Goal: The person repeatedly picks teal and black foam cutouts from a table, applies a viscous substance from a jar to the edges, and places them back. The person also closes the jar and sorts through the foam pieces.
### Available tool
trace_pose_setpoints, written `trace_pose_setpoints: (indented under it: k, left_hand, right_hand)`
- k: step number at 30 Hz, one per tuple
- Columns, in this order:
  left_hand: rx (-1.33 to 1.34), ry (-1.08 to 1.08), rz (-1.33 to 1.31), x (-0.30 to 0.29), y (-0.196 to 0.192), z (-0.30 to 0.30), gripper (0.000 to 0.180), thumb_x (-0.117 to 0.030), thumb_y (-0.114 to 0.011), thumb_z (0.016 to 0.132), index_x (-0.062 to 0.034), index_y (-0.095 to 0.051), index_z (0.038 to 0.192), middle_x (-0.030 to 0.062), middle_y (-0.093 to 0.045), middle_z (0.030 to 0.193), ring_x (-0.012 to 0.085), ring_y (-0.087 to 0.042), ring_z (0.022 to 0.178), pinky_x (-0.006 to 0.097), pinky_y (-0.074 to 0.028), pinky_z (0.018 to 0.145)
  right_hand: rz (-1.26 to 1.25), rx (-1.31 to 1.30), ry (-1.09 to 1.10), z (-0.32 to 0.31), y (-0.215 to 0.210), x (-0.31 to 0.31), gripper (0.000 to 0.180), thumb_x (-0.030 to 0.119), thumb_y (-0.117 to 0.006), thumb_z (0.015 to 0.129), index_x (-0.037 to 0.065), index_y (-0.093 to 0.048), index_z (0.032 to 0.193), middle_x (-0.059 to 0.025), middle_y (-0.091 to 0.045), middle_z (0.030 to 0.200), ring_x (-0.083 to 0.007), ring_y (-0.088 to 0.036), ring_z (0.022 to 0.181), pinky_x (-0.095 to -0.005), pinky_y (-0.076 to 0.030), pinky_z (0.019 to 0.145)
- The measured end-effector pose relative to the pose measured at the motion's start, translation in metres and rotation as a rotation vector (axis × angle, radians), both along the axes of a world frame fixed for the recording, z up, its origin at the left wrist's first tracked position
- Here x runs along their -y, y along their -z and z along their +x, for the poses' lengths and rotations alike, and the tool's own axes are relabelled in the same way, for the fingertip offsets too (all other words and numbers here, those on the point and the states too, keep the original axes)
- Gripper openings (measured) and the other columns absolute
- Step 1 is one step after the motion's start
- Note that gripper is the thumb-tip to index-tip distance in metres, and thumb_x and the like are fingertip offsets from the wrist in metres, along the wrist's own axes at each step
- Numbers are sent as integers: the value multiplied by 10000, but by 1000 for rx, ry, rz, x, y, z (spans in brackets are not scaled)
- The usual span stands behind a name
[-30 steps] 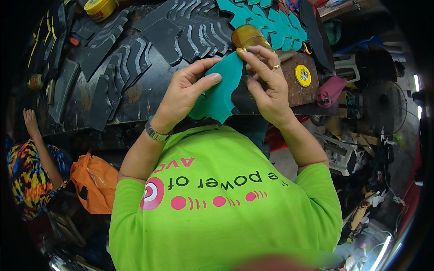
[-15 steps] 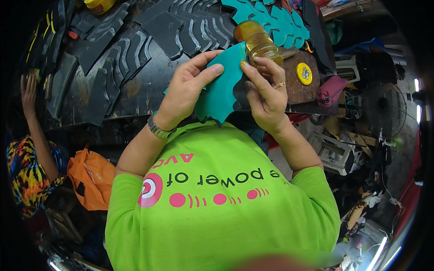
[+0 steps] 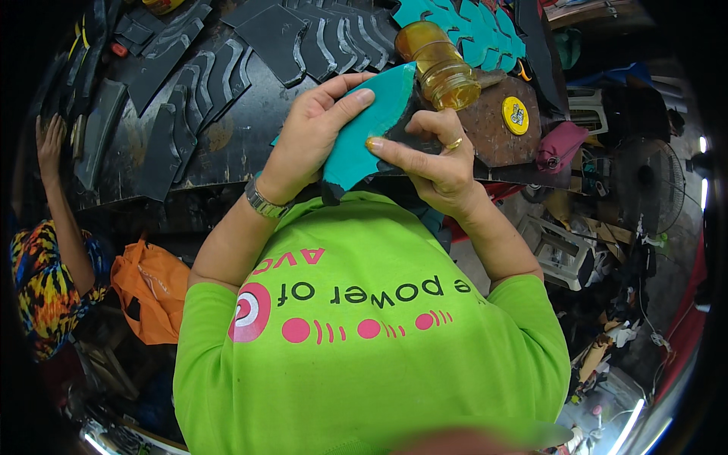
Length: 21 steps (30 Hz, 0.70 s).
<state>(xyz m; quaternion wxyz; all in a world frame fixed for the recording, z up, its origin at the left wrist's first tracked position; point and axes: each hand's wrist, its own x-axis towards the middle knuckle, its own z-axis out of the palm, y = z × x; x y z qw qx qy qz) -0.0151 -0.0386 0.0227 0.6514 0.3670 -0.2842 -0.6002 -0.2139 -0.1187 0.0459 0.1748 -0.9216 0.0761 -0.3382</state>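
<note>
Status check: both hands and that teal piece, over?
Left hand and right hand both grip teal sole-shaped piece, raised above black workbench. Amber jar just behind. Nothing blocking.

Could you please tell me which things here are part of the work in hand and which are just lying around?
In hand:
- teal cut piece, held by left hand and right hand

Lying about:
- amber jar
- yellow lid
- row of teal pieces
- black tread pieces
- orange bag

Flat piece [image 3: 364, 133] held between left hand [image 3: 307, 140] at nine o'clock and right hand [image 3: 432, 163] at three, jar [image 3: 440, 64] just behind at one o'clock, lid [image 3: 516, 115] set at three o'clock of jar, cut pieces [image 3: 227, 61] laid on the table [image 3: 227, 144] at eleven o'clock.
</note>
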Motion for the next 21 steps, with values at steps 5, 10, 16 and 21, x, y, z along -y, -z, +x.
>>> trace_pose_setpoints:
  k: [5, 10, 16, 21]
  left_hand:
    - [-130, 19, 53, 5, 3, 8, 339, -169, -616, 1036, 20, -600, 1318, 84, -727, 1087, 89, -706, 862, 220, -591, 742]
    - [-62, -32, 57, 6, -3, 15, 351, -171, -620, 1032, 21, -599, 1324, 79, -732, 1059, 85, -709, 819, 224, -598, 698]
    - [89, 62, -31, -2, -10, 13, 400, -157, -604, 1033, 7, -569, 1396, 79, -726, 1135, 76, -712, 879, 215, -594, 768]
    - [106, 39, -59, -8, -15, 10, 366, -152, -611, 1032, 15, -607, 1358, 59, -719, 1120, 66, -682, 893, 203, -570, 771]
  right_hand:
    - [-156, 74, -30, 0, 8, -2, 514, -36, -769, 682, 250, -816, 1106, -31, -542, 1006, -204, -544, 810, -331, -462, 696]
    - [-99, 119, -135, -5, -1, -2, 468, 4, -721, 644, 190, -810, 1064, -29, -579, 1045, -186, -529, 802, -313, -459, 697]
    - [137, 146, 207, 4, -9, 10, 623, -162, -599, 698, 134, -754, 1224, -97, -548, 1237, -217, -543, 907, -314, -489, 794]
    - [209, 88, 227, 10, 2, 17, 611, -166, -595, 725, 116, -729, 1251, -120, -541, 1282, -206, -553, 901, -304, -492, 800]
